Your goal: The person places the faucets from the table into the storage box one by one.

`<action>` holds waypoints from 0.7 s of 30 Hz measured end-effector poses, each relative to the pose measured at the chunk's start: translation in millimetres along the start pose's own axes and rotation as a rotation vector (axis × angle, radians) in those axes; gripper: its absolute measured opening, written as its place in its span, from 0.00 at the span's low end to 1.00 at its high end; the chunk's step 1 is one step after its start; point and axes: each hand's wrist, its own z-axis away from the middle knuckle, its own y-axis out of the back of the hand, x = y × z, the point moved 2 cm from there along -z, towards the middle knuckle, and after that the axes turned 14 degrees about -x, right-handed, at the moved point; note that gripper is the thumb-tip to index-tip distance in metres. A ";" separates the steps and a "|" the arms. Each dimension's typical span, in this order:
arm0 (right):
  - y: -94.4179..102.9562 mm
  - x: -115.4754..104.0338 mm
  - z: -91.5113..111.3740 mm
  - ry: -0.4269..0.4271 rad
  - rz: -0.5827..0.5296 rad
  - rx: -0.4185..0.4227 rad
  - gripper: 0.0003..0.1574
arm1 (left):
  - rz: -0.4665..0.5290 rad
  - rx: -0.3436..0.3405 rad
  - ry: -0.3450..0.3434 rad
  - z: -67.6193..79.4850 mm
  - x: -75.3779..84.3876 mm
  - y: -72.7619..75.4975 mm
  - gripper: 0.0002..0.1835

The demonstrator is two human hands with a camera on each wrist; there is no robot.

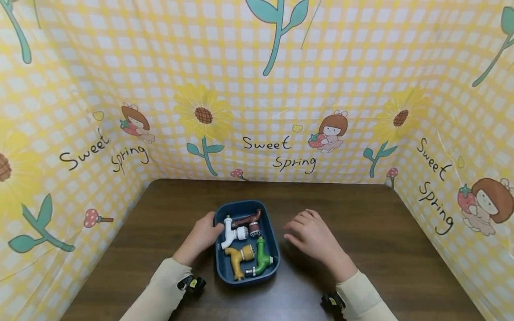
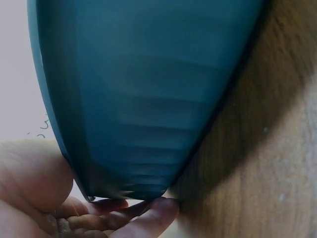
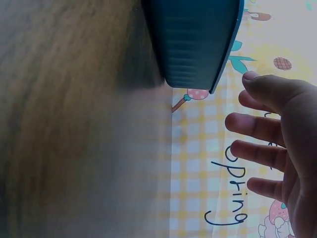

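A dark blue plastic tray [image 1: 275, 249] stands on the table with several toy-like taps lying in it. They are a white tap [image 1: 230, 234], a brown tap [image 1: 252, 217], a yellow tap [image 1: 238, 258] and a green tap [image 1: 263, 258]. At the tray's left side my left hand [image 1: 204, 232] grips the rim, thumb over the edge and fingers [image 2: 148, 218] along the outer wall. My right hand [image 1: 311, 234] is held to the right of the tray, apart from it, fingers [image 3: 255, 153] spread and loosely bent with nothing in them.
The dark brown wooden table [image 1: 341, 200] reaches back to a yellow-and-white checked cloth [image 1: 257, 102] with printed flowers and lettering, which encloses it at the back and both sides. A small black wrist camera sits on each sleeve.
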 end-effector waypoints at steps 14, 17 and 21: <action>6.4 7.3 -0.5 -0.019 -0.016 -0.002 0.11 | -0.007 -0.012 0.001 -2.5 -2.9 1.2 0.26; 6.0 10.0 0.2 -0.019 -0.014 0.001 0.11 | -0.007 -0.015 -0.006 -3.1 -2.6 0.5 0.26; 4.3 13.4 1.2 -0.027 -0.019 -0.017 0.12 | -0.010 -0.011 -0.008 -4.0 -2.2 -0.6 0.25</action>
